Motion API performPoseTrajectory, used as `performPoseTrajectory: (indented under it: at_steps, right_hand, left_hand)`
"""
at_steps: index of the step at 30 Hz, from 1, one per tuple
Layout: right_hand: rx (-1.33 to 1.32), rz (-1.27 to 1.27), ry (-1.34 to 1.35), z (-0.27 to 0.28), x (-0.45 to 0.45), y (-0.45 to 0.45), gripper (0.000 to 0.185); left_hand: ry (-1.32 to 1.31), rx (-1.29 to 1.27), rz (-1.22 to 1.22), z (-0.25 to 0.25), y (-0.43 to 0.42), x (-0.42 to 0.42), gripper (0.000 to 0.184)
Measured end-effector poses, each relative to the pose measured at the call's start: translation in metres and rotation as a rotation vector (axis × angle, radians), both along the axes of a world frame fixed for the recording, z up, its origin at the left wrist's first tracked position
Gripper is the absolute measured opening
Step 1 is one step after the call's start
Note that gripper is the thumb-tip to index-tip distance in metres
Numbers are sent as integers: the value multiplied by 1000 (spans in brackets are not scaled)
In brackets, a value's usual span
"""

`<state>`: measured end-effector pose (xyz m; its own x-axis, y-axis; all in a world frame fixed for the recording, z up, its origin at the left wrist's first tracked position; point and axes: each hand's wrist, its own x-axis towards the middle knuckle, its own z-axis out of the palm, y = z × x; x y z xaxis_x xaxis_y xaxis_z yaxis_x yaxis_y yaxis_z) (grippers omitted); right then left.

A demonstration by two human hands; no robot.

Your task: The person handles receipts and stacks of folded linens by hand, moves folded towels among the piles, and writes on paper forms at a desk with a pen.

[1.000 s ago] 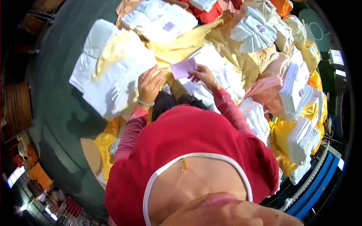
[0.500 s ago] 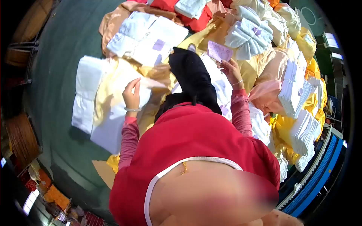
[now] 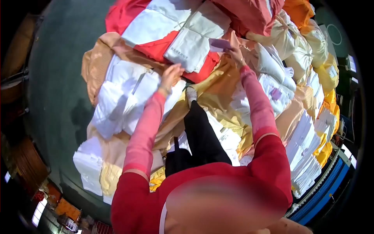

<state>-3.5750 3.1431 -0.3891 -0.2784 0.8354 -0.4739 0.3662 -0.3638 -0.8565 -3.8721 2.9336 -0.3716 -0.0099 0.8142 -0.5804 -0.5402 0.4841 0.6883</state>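
Note:
My right hand point(image 3: 235, 50) is stretched forward and grips a small purple paper slip point(image 3: 219, 45) beside the red cloth. My left hand point(image 3: 170, 79) is reached out over the folded white stacks, slightly blurred, its fingers apart and holding nothing. Just ahead of it lies a white folded bundle point(image 3: 191, 46) tied with string, with small print on its corner, on a red cloth point(image 3: 156, 46). Another tied white stack point(image 3: 128, 93) lies below and left of my left hand. A purple slip point(image 3: 276, 93) rests on a pale bundle point(image 3: 269, 84) at the right.
Yellow cloth point(image 3: 222, 91) spreads around my foot point(image 3: 191, 94). Cream and orange knotted sacks point(image 3: 286, 35) and white stacks point(image 3: 302, 142) line the right side. A blue rail point(image 3: 323, 191) runs at the lower right. Green floor point(image 3: 58, 78) lies at the left.
Both hands have moved forward, toward the red cloth and the tied white bundle. The purple slip has moved along in my right hand. The view has shifted forward over the pile.

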Motion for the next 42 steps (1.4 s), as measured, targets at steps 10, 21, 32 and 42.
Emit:
performPoseTrajectory:
  at_steps: [10, 21, 32, 42]
  right_hand:
    - [354, 494, -546, -143, -51, 216, 24]
    - [285, 947, -582, -200, -94, 217, 32]
    - [563, 217, -627, -172, -57, 125, 52]
    - [-241, 370, -297, -196, 83, -121, 32]
  left_hand:
    - [-383, -383, 282, -227, 288, 92, 13]
    - [-443, -530, 522, -227, 287, 117, 13]
    - [309, -63, 287, -233, 88, 51, 21]
    - [532, -900, 849, -76, -414, -14, 15]
